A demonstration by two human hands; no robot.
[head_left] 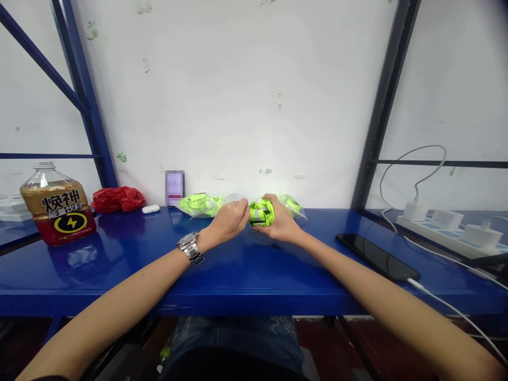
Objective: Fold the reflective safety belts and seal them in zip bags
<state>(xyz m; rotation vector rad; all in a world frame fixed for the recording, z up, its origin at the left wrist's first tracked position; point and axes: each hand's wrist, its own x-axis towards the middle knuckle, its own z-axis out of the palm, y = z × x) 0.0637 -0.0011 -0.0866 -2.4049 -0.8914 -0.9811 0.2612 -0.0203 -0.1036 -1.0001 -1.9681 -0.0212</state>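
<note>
My right hand [280, 221] curls around a rolled-up, neon yellow-green bundle with silvery stripes, which looks like a reflective vest [262, 212]. Against the bundle's left side, the fingers of my left hand [230, 219] are pinched closed; what lies between them is hidden. A metal watch [191, 247] circles my left wrist. Behind my left hand lies a clear plastic bag [198, 205] with similar neon material inside. Another neon piece in clear plastic [292, 205] shows behind my right hand, partly covered by it.
On the blue table [246, 275], a large drink bottle [59, 203], a red plastic bag [118, 199] and a white earphone case [151, 209] stand left. A phone with a lit screen [174, 188] leans on the wall. Right are a dark phone [377, 256] on a cable and a power strip [448, 230].
</note>
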